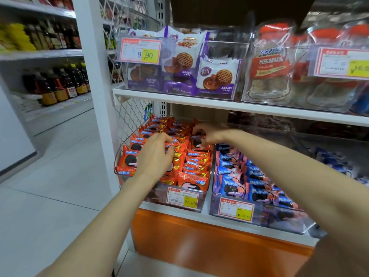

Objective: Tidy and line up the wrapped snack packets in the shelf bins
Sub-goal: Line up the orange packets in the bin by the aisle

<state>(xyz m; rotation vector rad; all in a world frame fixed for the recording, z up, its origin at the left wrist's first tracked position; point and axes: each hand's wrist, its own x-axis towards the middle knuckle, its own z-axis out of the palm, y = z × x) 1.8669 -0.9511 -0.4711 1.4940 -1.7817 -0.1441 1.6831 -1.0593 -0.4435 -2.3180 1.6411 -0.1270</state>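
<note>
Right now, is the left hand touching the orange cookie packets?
Touching. The head view shows the left hand pinching the orange cookie packets in the clear bin, with no gap.

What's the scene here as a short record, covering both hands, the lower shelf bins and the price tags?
left hand: fingers bent down onto the red packets, mid-bin; grip unclear
right hand: fingers pinch one of the red packets toward the back
left bin: clear, holds the red packets in rows
left bin tag: reads 27.80
right bin: clear, holds blue packets in rows
upper bin: clear, holds purple packets
upper bin tag: reads 9.90
</note>
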